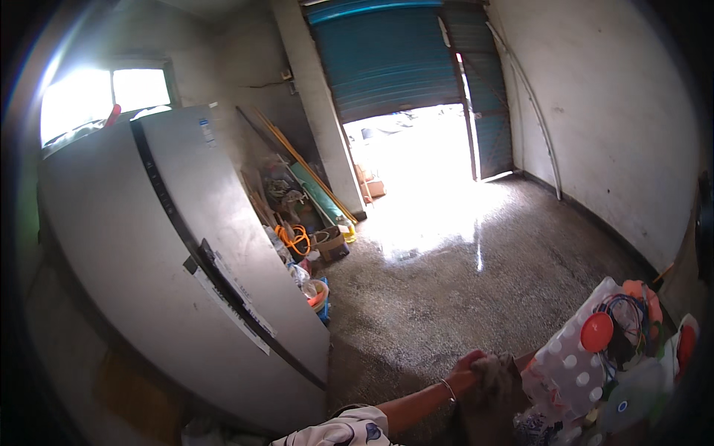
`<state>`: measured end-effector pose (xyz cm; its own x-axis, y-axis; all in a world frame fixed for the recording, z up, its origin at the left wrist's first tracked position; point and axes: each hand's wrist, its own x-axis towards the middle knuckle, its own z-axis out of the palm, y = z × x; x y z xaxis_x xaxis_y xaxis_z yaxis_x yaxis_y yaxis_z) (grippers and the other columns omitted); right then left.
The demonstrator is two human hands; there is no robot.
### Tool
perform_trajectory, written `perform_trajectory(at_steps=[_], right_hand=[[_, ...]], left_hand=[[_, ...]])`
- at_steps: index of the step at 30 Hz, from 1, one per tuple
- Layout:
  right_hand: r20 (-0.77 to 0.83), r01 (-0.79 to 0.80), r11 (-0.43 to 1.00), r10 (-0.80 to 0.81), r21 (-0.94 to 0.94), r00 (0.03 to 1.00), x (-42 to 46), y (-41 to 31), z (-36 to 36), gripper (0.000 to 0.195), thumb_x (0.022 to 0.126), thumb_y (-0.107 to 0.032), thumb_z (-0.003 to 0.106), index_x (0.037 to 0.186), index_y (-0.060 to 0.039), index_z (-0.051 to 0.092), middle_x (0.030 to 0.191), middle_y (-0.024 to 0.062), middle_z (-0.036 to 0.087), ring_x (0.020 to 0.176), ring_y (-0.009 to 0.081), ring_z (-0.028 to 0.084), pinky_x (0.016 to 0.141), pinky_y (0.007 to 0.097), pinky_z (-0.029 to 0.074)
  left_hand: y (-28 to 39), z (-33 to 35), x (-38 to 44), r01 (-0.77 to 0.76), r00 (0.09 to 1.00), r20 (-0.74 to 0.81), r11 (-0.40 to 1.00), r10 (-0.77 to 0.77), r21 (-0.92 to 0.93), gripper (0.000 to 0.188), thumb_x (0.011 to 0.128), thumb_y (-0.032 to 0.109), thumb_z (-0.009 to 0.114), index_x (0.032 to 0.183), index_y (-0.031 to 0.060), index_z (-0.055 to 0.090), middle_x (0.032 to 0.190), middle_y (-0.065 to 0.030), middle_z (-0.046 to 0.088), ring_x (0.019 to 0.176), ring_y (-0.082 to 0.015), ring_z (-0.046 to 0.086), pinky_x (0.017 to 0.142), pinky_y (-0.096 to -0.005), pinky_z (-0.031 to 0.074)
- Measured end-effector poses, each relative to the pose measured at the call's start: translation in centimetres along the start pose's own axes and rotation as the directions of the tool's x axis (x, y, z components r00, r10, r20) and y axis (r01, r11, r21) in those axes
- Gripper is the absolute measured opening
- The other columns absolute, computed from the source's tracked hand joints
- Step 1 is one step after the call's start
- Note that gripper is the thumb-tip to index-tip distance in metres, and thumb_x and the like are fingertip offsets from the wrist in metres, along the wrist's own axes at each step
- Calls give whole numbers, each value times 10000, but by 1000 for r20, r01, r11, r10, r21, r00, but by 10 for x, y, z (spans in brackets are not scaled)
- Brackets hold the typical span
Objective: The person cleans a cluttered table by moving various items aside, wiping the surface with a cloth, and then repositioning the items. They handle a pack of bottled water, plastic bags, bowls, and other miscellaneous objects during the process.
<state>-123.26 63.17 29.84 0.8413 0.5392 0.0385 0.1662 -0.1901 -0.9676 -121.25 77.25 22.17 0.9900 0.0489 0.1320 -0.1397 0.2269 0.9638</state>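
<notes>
Low in the picture, my left hand [469,369] is closed on a crumpled brownish-grey cloth [493,374]. A thin bangle circles the wrist, and the sleeve is white with a dark print. Just right of the cloth a strip of skin [524,359] shows, seemingly my right arm; its hand is hidden by the cloth. Close beside it lies a translucent plastic sheet or bag with white dots [569,362]. A round red plastic piece [597,331] and a bundle of thin cords [630,309] rest on that pile.
A tall grey refrigerator [184,234] stands at the left. Beyond it are poles [301,161], a coiled orange hose [295,240], a cardboard box [330,245] and a bowl [318,295] on the speckled floor [413,312]. A blue roller shutter [390,56] is partly raised.
</notes>
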Motion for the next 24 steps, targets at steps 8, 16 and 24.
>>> perform_trajectory(at_steps=[8,16,24], right_hand=[[-166,-109,968,148,224,975,-51,5,-16,561,823,-311,626,1264,2,478,1113,141,596,980,231,593,827,372,490],[-629,164,740,408,653,662,-251,28,-81,523,852,-320,580,1243,15,488,1148,137,583,1013,235,585,846,372,488],[-974,191,957,226,221,-8,-448,-3,-107,509,872,-327,545,1229,31,493,1203,137,560,1055,242,571,874,379,480]], left_hand=[[169,59,-21,-411,866,210,886,453,-214,365,699,70,692,1037,68,556,1148,-106,538,1088,-242,536,885,-381,460],[149,214,-80,-629,249,842,741,478,-235,403,620,-4,638,1013,70,587,1301,-228,408,1198,-400,454,975,-452,405],[8,276,-146,-602,79,995,799,64,-4,501,731,75,636,1221,142,555,1386,-133,430,1238,-353,448,951,-484,403]])
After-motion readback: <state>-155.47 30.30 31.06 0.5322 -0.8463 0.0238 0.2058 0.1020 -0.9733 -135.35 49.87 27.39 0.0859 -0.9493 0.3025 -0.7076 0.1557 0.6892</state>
